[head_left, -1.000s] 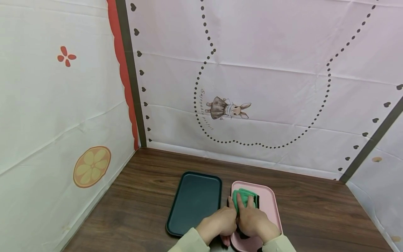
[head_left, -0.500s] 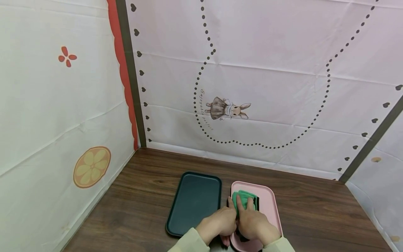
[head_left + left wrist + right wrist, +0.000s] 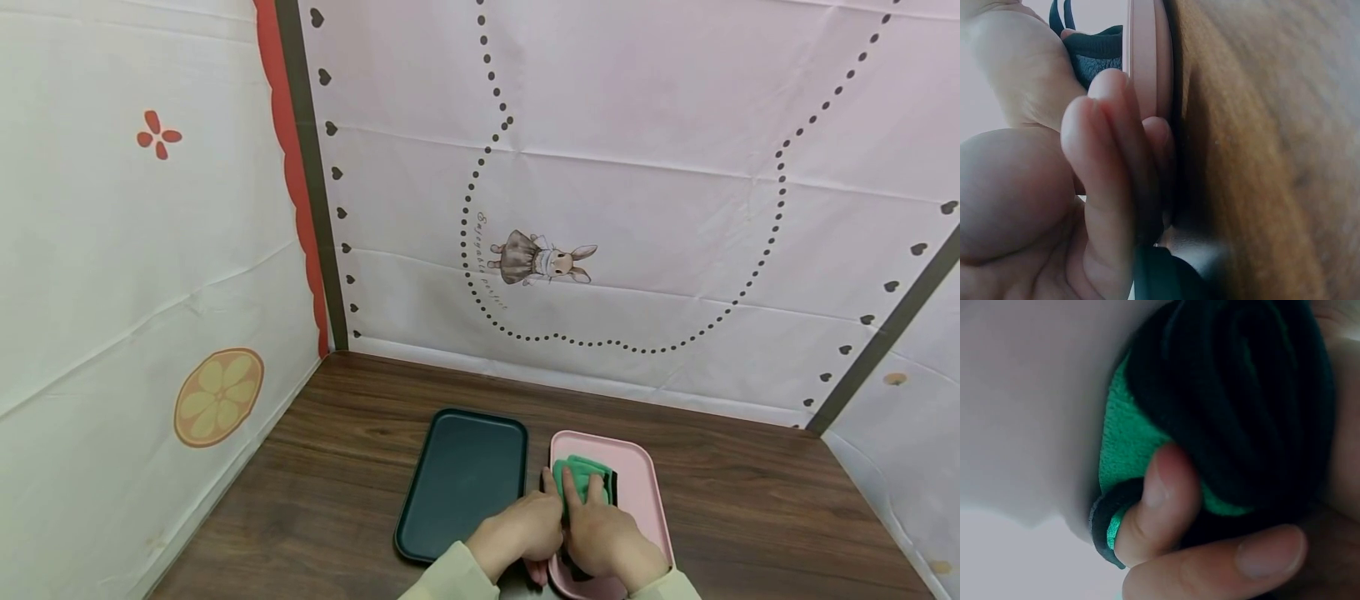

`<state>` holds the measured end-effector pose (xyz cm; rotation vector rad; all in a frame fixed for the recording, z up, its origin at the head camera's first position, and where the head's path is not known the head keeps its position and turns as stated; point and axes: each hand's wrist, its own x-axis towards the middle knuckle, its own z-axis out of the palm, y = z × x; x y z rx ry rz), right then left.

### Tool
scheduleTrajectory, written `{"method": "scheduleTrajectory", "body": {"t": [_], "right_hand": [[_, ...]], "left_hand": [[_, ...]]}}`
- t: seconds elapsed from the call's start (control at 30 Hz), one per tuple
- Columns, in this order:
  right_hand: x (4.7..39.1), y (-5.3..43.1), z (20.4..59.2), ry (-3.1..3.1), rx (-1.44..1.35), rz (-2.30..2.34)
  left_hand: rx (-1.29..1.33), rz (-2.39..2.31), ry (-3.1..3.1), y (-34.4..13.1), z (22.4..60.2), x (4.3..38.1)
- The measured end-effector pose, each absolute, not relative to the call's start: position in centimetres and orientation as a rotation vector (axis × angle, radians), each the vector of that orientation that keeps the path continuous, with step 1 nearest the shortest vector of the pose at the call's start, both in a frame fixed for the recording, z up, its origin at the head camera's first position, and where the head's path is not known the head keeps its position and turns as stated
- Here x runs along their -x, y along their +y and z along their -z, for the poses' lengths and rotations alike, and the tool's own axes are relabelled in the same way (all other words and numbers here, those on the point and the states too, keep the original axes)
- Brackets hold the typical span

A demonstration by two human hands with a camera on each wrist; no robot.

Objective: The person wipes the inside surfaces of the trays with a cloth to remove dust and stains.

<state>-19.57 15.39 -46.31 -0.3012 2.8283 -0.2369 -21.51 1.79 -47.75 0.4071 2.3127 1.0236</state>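
A folded green towel [image 3: 587, 475] with black edging lies on the pink tray [image 3: 641, 492]. My right hand [image 3: 600, 529] grips it, two fingers spread over its top in the head view. Up close in the right wrist view, fingers curl against the towel's green pile [image 3: 1132, 440] beside thick dark layers. My left hand [image 3: 528, 525] is against the right one at the tray's left rim, its index finger pointing forward. In the left wrist view its other fingers [image 3: 1107, 162] bend beside the tray's wall; its thumb and index grip are hidden.
A dark teal tray [image 3: 468, 483] lies on the brown wooden table [image 3: 360, 467], just left of the pink one. Printed white sheets [image 3: 637, 225] stand behind and at both sides of the table.
The towel's far edge has drawn slightly nearer to me on the pink tray. Both hands stay almost in place, and the trays have not moved.
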Motion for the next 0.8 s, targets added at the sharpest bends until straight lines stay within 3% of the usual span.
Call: {"method": "scheduleTrajectory", "body": {"t": [0.8], "right_hand": [[18.4, 15.2, 46.6, 2.891, 0.317, 0.164]], "left_hand": [[-0.400, -0.990, 2.394, 2.1, 47.9, 21.5]]}}
